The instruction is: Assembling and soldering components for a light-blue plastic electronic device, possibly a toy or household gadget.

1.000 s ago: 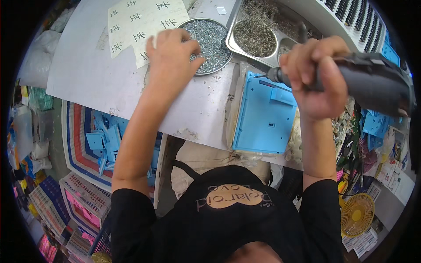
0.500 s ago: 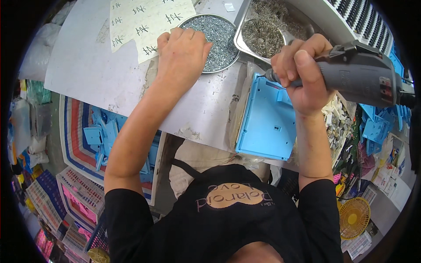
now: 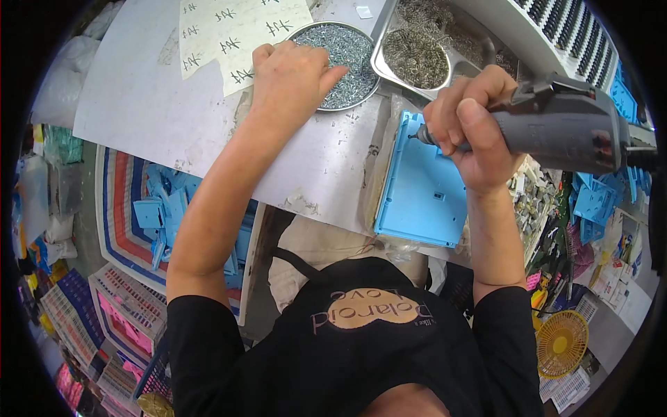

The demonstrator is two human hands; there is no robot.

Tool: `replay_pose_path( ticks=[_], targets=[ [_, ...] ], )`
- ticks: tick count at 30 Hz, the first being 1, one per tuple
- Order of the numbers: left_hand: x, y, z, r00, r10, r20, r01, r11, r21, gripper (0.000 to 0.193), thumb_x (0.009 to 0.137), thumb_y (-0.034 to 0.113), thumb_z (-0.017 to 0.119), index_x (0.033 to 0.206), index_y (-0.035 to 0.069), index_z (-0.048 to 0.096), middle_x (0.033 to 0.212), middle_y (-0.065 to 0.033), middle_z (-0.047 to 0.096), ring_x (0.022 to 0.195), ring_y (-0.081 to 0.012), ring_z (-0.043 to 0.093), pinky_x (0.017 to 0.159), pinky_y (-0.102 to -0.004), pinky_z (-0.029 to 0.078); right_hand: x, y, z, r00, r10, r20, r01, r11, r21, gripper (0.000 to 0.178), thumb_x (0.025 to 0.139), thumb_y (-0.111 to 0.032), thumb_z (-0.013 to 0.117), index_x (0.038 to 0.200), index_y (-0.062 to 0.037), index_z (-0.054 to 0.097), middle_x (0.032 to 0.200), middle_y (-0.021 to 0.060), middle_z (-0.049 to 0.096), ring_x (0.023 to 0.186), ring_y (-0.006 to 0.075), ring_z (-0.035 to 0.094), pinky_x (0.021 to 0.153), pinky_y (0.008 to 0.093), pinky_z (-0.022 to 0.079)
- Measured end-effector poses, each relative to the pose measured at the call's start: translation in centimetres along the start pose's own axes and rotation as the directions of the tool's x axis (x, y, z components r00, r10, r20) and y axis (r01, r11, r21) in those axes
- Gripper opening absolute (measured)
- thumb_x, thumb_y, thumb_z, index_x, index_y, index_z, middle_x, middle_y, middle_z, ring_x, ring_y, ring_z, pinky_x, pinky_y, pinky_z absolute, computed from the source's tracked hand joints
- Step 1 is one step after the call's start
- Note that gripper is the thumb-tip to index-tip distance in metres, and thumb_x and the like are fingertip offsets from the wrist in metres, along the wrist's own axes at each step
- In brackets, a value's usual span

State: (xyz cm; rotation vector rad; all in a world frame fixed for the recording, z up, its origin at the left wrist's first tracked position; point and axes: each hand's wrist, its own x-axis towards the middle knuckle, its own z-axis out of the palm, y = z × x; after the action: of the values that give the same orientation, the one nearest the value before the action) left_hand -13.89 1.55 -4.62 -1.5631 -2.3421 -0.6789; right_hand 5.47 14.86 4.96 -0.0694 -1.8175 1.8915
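Note:
My right hand [image 3: 479, 132] is wrapped round a dark grey electric screwdriver [image 3: 556, 128], held nearly level. Its narrow tip points left, above the upper end of a light-blue plastic panel [image 3: 417, 191] at the bench edge; I cannot tell if it touches. At the left side of a round metal dish [image 3: 358, 73] full of small silvery screws, my left hand [image 3: 288, 80] is closed with its back up. The fingers curl under and the thumb sticks out over the screws. Whatever those fingers hold is hidden.
Beside the dish, a metal tray [image 3: 445, 48] holds small springs. Pale paper with handwritten marks [image 3: 229, 42] lies on the white bench [image 3: 139, 104]. Below left, a striped bin [image 3: 128, 229] contains blue parts. Mixed small pieces [image 3: 531, 198] and a yellow basket [image 3: 561, 342] are at right.
The screwdriver tip has shifted slightly down and left, away from the panel's top edge. My left hand stays by the dish, its thumb a little further out.

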Motion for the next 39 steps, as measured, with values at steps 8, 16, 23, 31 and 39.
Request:
replay_pose_path(
  ticks=[8, 16, 23, 31, 39],
  targets=[
    [-3.9, 6.3, -4.3, 0.962, 0.193, -0.194, -0.26, 0.862, -0.435, 0.024, 0.076, 0.029, 0.085, 0.077, 0.014, 0.067, 0.074, 0.0013, 0.063, 0.079, -0.0195, 0.061, 0.092, -0.0454, 0.042, -0.1, -6.2, -0.2, 0.972, -0.181, 0.149, 0.154, 0.972, 0.175, 0.014, 0.099, -0.024, 0.059, 0.103, -0.0134, 0.05, 0.066, -0.0041, 0.051, 0.054, 0.0082, 0.049, 0.059, 0.0295, 0.044],
    [-6.6, 9.4, -6.6, 0.932, 0.262, -0.251, -0.361, 0.752, -0.551, 0.029, 0.069, 0.03, 0.088, 0.083, 0.012, 0.071, 0.081, 0.001, 0.068, 0.075, -0.0191, 0.062, 0.094, -0.0463, 0.047, -3.7, -8.4, 1.2, 0.978, -0.084, 0.19, 0.037, 0.971, 0.238, 0.024, 0.098, -0.035, 0.064, 0.103, -0.0176, 0.048, 0.069, -0.0075, 0.055, 0.053, 0.0055, 0.056, 0.058, 0.0236, 0.046],
    [-7.2, 9.6, -7.4, 0.915, 0.321, -0.244, -0.403, 0.736, -0.544, 0.03, 0.069, 0.031, 0.088, 0.083, 0.012, 0.07, 0.08, 0.0014, 0.067, 0.075, -0.0192, 0.062, 0.091, -0.0466, 0.048, -4.6, -8.4, 2.0, 0.989, -0.038, 0.144, -0.003, 0.963, 0.271, 0.022, 0.099, -0.034, 0.062, 0.101, -0.0171, 0.048, 0.066, -0.0064, 0.054, 0.051, 0.0069, 0.055, 0.057, 0.0253, 0.047],
    [-7.8, 7.1, -6.3, 0.952, 0.13, -0.277, -0.269, 0.787, -0.556, 0.032, 0.077, 0.022, 0.085, 0.07, 0.008, 0.058, 0.067, -0.003, 0.056, 0.065, -0.0233, 0.055, 0.073, -0.0404, 0.047, -5.6, -6.1, 2.9, 0.999, -0.003, 0.033, -0.003, 0.984, 0.179, 0.022, 0.097, -0.027, 0.064, 0.097, -0.0126, 0.047, 0.064, -0.0024, 0.051, 0.049, 0.0107, 0.049, 0.057, 0.0295, 0.044],
    [-9.7, 7.4, -6.0, 0.994, 0.052, -0.094, -0.097, 0.808, -0.582, 0.031, 0.079, 0.021, 0.083, 0.073, 0.009, 0.056, 0.069, -0.0057, 0.054, 0.068, -0.0278, 0.053, 0.07, -0.0408, 0.041, -6.0, -3.5, 3.8, 0.993, 0.073, 0.088, -0.064, 0.992, -0.107, 0.027, 0.094, -0.021, 0.07, 0.091, -0.0101, 0.046, 0.067, 0.0026, 0.052, 0.053, 0.0113, 0.048, 0.058, 0.0305, 0.044]
  ],
)
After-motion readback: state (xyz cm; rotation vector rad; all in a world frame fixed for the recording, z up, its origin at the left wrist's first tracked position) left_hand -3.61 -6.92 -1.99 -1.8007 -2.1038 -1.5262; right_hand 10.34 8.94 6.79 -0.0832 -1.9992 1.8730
